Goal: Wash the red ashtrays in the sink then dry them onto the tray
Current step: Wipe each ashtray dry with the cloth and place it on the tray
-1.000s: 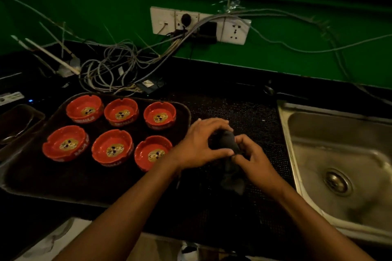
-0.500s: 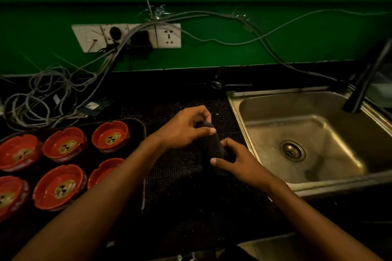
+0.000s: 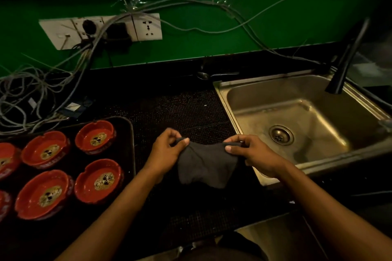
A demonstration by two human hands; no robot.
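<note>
Six red ashtrays [image 3: 98,179] sit on the dark tray [image 3: 131,133] at my left, two of them cut off by the picture's edge, each upright with a pale emblem in its bowl. Between the tray and the steel sink [image 3: 297,125] I hold a dark cloth [image 3: 204,165] stretched over the black mesh mat [image 3: 180,110] on the tabletop. My left hand [image 3: 167,152] pinches the cloth's top left corner between thumb and curled fingers; my right hand [image 3: 252,154] pinches the top right corner the same way, so the upper edge runs taut from one hand to the other and the rest hangs in folds. A black faucet [image 3: 345,59] leans over the sink's far right corner. Behind the mat lies a spoon [image 3: 212,75], and a tangle of grey cables [image 3: 38,91] runs from the white wall sockets [image 3: 101,29] on the green wall.
</note>
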